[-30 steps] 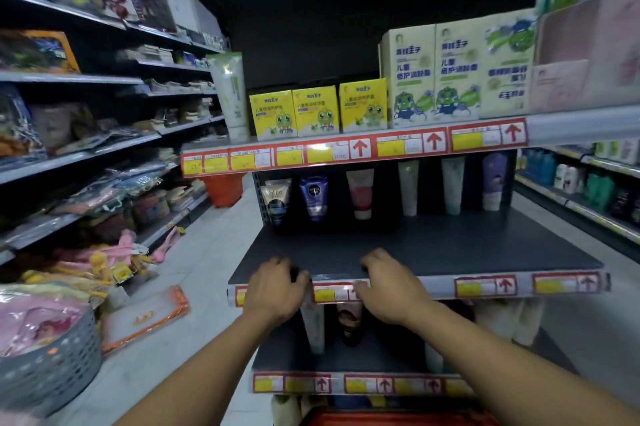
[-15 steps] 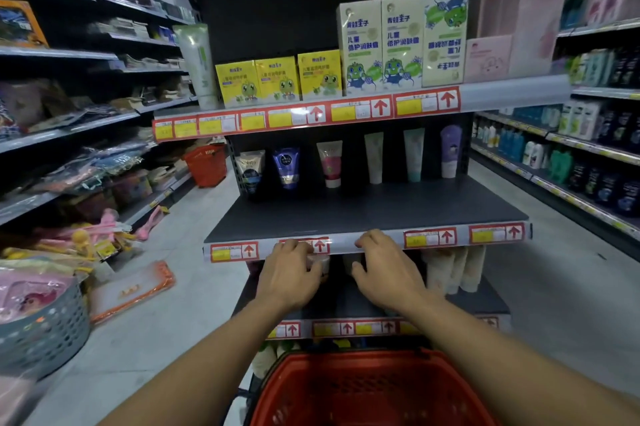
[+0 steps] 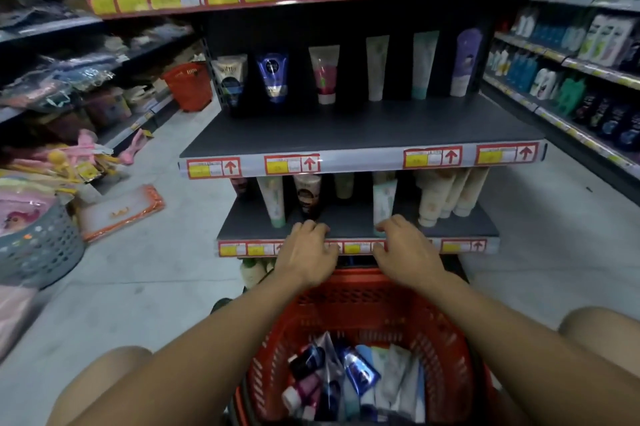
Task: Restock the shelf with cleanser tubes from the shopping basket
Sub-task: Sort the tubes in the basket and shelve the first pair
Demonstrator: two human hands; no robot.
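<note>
Hands over the lower shelf lip, basket of tubes waiting below.

Head view: your left hand [image 3: 308, 257] and right hand [image 3: 405, 252] hover with fingers loosely bent above the front edge of the lower shelf [image 3: 358, 231], holding nothing; whether the fingertips touch it I cannot tell. The cleanser tubes [image 3: 349, 380] lie heaped in the red shopping basket [image 3: 346, 304] between your knees. Judge them light, soft-walled and glossy, likely slippery: pinch 1 across its flat body near the stiff cap end, not the crimped tail. The middle shelf [image 3: 360, 129] has 6 tubes standing at the back and bare deck in front, plenty of room. Mind the price-label rail [image 3: 360, 160] jutting over the lower shelf and the basket rim when lifting.
</note>
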